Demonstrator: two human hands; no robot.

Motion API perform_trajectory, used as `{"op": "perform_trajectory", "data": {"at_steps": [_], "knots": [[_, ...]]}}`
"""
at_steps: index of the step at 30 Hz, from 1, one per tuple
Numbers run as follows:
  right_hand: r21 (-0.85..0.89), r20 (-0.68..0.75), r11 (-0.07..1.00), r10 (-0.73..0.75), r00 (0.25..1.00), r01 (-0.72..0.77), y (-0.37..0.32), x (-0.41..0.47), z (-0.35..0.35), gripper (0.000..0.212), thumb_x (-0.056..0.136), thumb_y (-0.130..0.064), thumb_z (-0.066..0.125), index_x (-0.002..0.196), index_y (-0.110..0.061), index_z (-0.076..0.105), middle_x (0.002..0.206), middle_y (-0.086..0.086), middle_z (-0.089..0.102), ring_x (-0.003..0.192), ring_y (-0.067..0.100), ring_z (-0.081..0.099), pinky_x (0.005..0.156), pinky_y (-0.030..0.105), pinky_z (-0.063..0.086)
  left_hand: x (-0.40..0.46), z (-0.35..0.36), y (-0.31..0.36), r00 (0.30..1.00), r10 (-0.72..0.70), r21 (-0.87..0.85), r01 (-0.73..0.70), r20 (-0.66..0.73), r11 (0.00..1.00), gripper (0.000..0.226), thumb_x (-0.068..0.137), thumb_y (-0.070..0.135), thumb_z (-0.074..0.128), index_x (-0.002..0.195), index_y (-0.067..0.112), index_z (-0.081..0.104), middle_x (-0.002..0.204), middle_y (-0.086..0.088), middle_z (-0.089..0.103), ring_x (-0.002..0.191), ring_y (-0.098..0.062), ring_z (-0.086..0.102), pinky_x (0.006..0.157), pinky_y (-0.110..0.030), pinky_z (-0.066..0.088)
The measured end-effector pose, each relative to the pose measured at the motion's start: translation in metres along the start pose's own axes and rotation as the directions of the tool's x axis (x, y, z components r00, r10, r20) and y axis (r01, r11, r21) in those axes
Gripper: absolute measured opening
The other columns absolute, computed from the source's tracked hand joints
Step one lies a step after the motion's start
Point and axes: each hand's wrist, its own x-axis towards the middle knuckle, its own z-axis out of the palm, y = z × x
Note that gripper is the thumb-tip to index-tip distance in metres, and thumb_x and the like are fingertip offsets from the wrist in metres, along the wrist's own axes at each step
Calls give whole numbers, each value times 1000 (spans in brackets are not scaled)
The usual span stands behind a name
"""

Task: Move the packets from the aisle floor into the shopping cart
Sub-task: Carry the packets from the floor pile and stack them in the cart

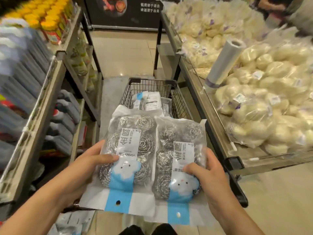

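I hold two clear packets of steel-wool scourers with blue and white labels side by side, just above the near end of the black wire shopping cart (pixel 152 87). My left hand (pixel 88 165) grips the left packet (pixel 128 150), thumb on top. My right hand (pixel 208 173) grips the right packet (pixel 179 158), thumb pressed on its label. Inside the cart lie several more packets (pixel 149 100). Another packet (pixel 72 221) lies on the floor at the lower left, partly hidden by my left arm.
A shelf rack (pixel 42 92) of grey sponges and yellow-capped bottles lines the left. On the right, a display table (pixel 211 107) carries bagged pale buns and a roll of plastic bags (pixel 221 61). The cart's black handle (pixel 237 189) sits by my right wrist. Tiled aisle floor stretches beyond.
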Motion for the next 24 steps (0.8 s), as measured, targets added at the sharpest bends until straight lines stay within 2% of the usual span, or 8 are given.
{"op": "perform_trajectory", "data": {"at_steps": [4, 11, 12, 14, 16, 19, 21, 24], "knots": [[-51, -8, 998, 40, 999, -40, -2, 62, 3, 50, 85, 8, 71, 111, -34, 68, 101, -6, 80, 94, 16, 77, 84, 40, 59, 60, 3, 9, 999, -37, 96, 40, -37, 995, 44, 95, -3, 60, 131, 22, 63, 118, -13, 77, 106, -37, 76, 89, -53, 62], [-85, 9, 988, 131, 991, -130, -4, 167, 7, 49, 87, 7, 72, 109, -35, 63, 95, -10, 80, 86, 12, 78, 82, 43, 62, 138, 15, 12, 987, -42, 186, 70, -154, 980, 41, 97, 2, 66, 132, 23, 59, 115, -3, 79, 106, -24, 76, 100, -52, 56], [-94, 12, 984, 150, 989, -149, -3, 181, 9, 49, 87, 8, 71, 107, -36, 62, 92, -11, 80, 85, 13, 78, 82, 45, 62, 150, 17, 10, 985, -29, 179, 60, -171, 982, 40, 98, 1, 64, 130, 24, 59, 113, -1, 79, 104, -20, 77, 96, -46, 59], [-98, 9, 977, 192, 981, -190, 4, 209, 14, 49, 87, 9, 69, 107, -34, 60, 92, -8, 80, 85, 15, 78, 80, 44, 63, 177, 22, 3, 983, -29, 142, 55, -179, 988, 40, 99, -3, 60, 118, 31, 57, 103, 11, 81, 89, -4, 77, 76, -25, 62], [-104, 6, 967, 236, 972, -234, 14, 236, 22, 48, 88, 9, 67, 113, -31, 60, 100, -4, 79, 88, 16, 76, 73, 39, 62, 207, 22, -8, 974, -64, 126, 93, -216, 988, 44, 100, -7, 55, 116, 34, 53, 97, 18, 79, 76, 7, 73, 58, -11, 55], [-116, -22, 950, 288, 957, -289, 38, 277, 35, 44, 90, 6, 65, 120, -26, 57, 107, -3, 74, 79, 10, 72, 51, 24, 53, 261, 16, -31, 958, -111, 145, 154, -266, 977, 45, 100, -8, 53, 133, 23, 52, 118, 1, 73, 91, -5, 72, 63, -18, 54], [-128, -40, 942, 308, 950, -311, 61, 306, 45, 43, 91, 4, 64, 123, -23, 56, 109, 0, 71, 72, 9, 70, 43, 20, 50, 295, 9, -52, 944, -154, 145, 203, -293, 968, 45, 101, -8, 51, 131, 25, 51, 118, 0, 72, 94, -10, 70, 64, -21, 53], [-171, -59, 932, 313, 948, -319, 102, 347, 62, 43, 93, 2, 63, 125, -26, 54, 104, -3, 70, 69, 7, 68, 44, 20, 50, 344, 5, -89, 924, -203, 175, 269, -323, 947, 31, 103, -7, 47, 121, 18, 53, 100, -8, 70, 76, -14, 65, 46, -17, 50]]}}
